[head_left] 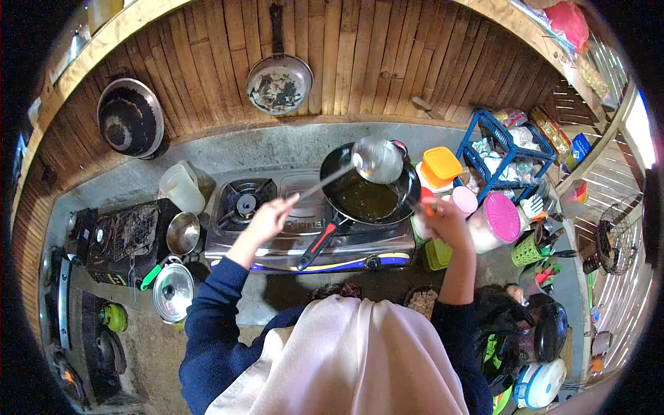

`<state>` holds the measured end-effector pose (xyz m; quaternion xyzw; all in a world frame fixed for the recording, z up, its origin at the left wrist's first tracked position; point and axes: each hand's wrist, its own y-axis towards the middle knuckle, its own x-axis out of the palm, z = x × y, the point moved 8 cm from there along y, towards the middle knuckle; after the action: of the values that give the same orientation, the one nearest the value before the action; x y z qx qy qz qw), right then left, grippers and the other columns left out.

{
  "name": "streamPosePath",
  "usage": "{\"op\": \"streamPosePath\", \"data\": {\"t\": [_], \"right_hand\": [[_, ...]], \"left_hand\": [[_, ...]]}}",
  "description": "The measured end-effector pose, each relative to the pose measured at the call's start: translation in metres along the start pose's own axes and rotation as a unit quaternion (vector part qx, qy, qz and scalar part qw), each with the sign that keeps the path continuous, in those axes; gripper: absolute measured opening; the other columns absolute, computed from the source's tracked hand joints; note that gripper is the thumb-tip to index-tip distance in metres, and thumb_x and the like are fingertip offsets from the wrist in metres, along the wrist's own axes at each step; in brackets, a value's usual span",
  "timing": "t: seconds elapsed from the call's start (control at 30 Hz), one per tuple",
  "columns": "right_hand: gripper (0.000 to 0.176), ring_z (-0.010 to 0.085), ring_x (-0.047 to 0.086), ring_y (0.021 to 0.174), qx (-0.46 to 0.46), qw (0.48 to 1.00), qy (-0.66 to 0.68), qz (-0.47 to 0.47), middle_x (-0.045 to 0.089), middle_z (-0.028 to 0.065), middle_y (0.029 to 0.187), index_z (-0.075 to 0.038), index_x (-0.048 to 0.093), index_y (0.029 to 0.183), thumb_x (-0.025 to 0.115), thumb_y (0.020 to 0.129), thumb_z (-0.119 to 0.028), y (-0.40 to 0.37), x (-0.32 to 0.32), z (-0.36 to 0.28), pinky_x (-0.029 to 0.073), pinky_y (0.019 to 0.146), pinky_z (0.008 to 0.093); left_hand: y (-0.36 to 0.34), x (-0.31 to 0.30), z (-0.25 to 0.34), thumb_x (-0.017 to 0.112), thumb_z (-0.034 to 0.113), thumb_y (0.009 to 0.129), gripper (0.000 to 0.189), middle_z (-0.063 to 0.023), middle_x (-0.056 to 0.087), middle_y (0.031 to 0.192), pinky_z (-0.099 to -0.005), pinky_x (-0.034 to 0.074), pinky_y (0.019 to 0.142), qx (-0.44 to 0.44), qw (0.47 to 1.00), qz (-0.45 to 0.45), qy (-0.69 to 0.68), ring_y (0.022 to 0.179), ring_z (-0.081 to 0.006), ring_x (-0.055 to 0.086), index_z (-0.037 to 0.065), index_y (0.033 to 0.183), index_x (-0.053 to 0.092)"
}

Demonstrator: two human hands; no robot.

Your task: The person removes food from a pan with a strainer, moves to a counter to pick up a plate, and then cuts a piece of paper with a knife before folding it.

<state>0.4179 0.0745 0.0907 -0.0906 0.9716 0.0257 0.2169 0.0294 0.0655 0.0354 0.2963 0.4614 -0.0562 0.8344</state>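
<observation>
My left hand (272, 220) is closed round the thin handle of a metal skimmer (377, 160). Its round head, smeared by motion, overlaps the far side of a black frying pan (333, 181) in this view. Dark, glossy oil (370, 199) covers the pan's bottom. At the pan's right rim, my right hand (446, 223) grips an orange-handled utensil (427, 207); I cannot tell what its far end is. The pan sits on the right burner of a two-burner gas stove (297, 249), its red and black handle (318, 245) pointing toward me. The left burner (245, 203) carries no pan.
Left of the stove are a steel pot (183, 233), a lid (173, 292) and a grill rack (138, 232). Plastic tubs (441, 166), a pink-lidded jar (501, 216) and a blue rack (508, 155) crowd the right. Pans (280, 84) hang on the bamboo wall.
</observation>
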Motion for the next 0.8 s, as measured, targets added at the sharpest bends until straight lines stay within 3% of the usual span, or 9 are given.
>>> {"op": "streamPosePath", "data": {"t": [0.1,0.17,0.23,0.43,0.5,0.63,0.73,0.77,0.8], "right_hand": [[0.035,0.0081,0.052,0.049,0.020,0.998,0.060,0.002,0.059,0.0030,0.068,-0.005,0.058,0.111,0.067,0.078,-0.011,-0.001,0.003,0.009,0.040,0.038,0.0240],[0.033,0.0079,0.052,0.048,-0.013,0.998,-0.045,0.040,0.058,0.0011,0.065,-0.005,0.059,0.109,0.067,0.078,-0.011,0.002,-0.018,-0.014,0.039,0.038,0.0238],[0.035,0.0077,0.052,0.050,-0.148,0.980,-0.120,0.063,0.058,-0.0022,0.064,-0.006,0.061,0.109,0.068,0.075,-0.010,0.018,-0.039,-0.031,0.041,0.043,0.0244],[0.037,0.0082,0.052,0.050,-0.167,0.984,0.006,0.060,0.057,-0.0024,0.063,-0.008,0.061,0.111,0.067,0.074,-0.005,0.003,-0.029,-0.057,0.041,0.044,0.0238],[0.037,0.0078,0.053,0.052,0.002,0.997,0.053,0.051,0.058,-0.0019,0.064,-0.009,0.061,0.111,0.067,0.075,-0.005,-0.003,-0.007,0.003,0.040,0.044,0.0227],[0.037,0.0079,0.052,0.052,0.056,0.996,0.068,0.027,0.058,-0.0019,0.065,-0.010,0.060,0.113,0.066,0.077,-0.005,-0.005,0.012,0.032,0.038,0.042,0.0217],[0.031,0.0081,0.052,0.049,-0.049,0.993,0.089,0.065,0.058,-0.0012,0.060,-0.009,0.062,0.109,0.067,0.078,-0.009,0.005,-0.023,-0.011,0.039,0.042,0.0233],[0.028,0.0070,0.052,0.050,-0.124,0.976,-0.159,0.085,0.056,-0.0022,0.057,-0.009,0.064,0.105,0.068,0.077,-0.011,0.011,-0.036,-0.035,0.040,0.042,0.0244],[0.027,0.0069,0.052,0.049,-0.111,0.988,-0.064,0.089,0.056,-0.0027,0.056,-0.008,0.064,0.104,0.068,0.077,-0.011,0.010,-0.041,-0.050,0.040,0.042,0.0249]], "left_hand": [[-0.007,0.009,-0.001,0.055,0.004,0.083,0.050,-0.0137,0.052,0.072,-0.0380,0.047,0.062,0.004,1.000,-0.014,-0.027,0.063,-0.0294,0.055,0.017,0.130,0.048],[0.007,-0.012,0.005,0.054,0.004,0.082,0.049,-0.0133,0.050,0.070,-0.0373,0.046,0.061,-0.007,1.000,0.020,-0.008,0.062,-0.0293,0.053,0.017,0.130,0.048],[0.029,-0.046,0.024,0.054,0.002,0.082,0.050,-0.0132,0.047,0.069,-0.0358,0.045,0.059,0.046,0.994,0.094,0.005,0.060,-0.0286,0.051,0.016,0.129,0.049],[0.035,-0.056,0.028,0.055,0.001,0.081,0.050,-0.0141,0.048,0.071,-0.0362,0.045,0.059,0.015,0.993,0.118,-0.011,0.061,-0.0296,0.052,0.017,0.129,0.050],[0.015,-0.016,0.009,0.055,0.001,0.081,0.051,-0.0141,0.050,0.070,-0.0383,0.046,0.061,-0.009,0.999,0.032,-0.002,0.062,-0.0300,0.053,0.018,0.129,0.050],[0.002,0.010,0.003,0.056,0.005,0.081,0.049,-0.0142,0.051,0.070,-0.0386,0.048,0.063,0.001,1.000,-0.011,-0.026,0.062,-0.0306,0.055,0.019,0.128,0.050],[0.030,-0.029,0.018,0.054,0.003,0.081,0.049,-0.0142,0.049,0.069,-0.0379,0.046,0.062,0.013,0.998,0.055,-0.012,0.063,-0.0306,0.053,0.016,0.128,0.050],[0.040,-0.048,0.032,0.054,0.003,0.082,0.048,-0.0142,0.048,0.069,-0.0372,0.045,0.062,0.028,0.996,0.086,0.012,0.062,-0.0306,0.052,0.016,0.128,0.050],[0.050,-0.061,0.038,0.054,0.003,0.082,0.048,-0.0142,0.047,0.069,-0.0370,0.045,0.061,0.017,0.995,0.099,0.006,0.062,-0.0306,0.051,0.016,0.128,0.050]]}}
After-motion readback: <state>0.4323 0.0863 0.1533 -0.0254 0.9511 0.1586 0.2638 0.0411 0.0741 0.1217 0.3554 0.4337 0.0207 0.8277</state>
